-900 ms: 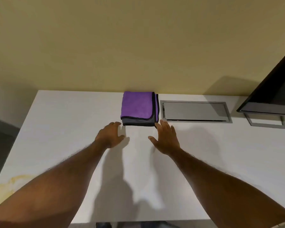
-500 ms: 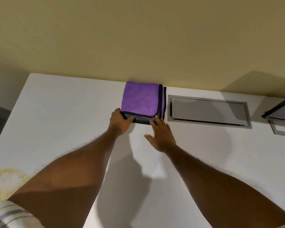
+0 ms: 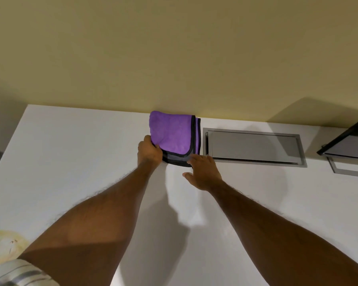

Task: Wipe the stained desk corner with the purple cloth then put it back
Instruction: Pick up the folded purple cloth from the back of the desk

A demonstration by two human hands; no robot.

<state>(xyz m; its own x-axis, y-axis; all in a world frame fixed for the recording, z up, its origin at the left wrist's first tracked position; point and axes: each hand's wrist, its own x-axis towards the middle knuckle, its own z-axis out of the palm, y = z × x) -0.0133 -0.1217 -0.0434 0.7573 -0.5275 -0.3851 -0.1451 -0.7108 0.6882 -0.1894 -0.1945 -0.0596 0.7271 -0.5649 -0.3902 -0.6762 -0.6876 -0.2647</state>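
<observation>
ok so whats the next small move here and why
Probably lift the purple cloth off the desk: the left hand already has a grip on its near-left corner, the right hand lies open beside it, and the stain is unwiped.

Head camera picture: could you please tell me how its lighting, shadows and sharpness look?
Head view: light from above and behind, both arms casting soft shadows on the white desk; sharp enough on the purple cloth; no glare; wide-angle lens bends the desk's edges.
</observation>
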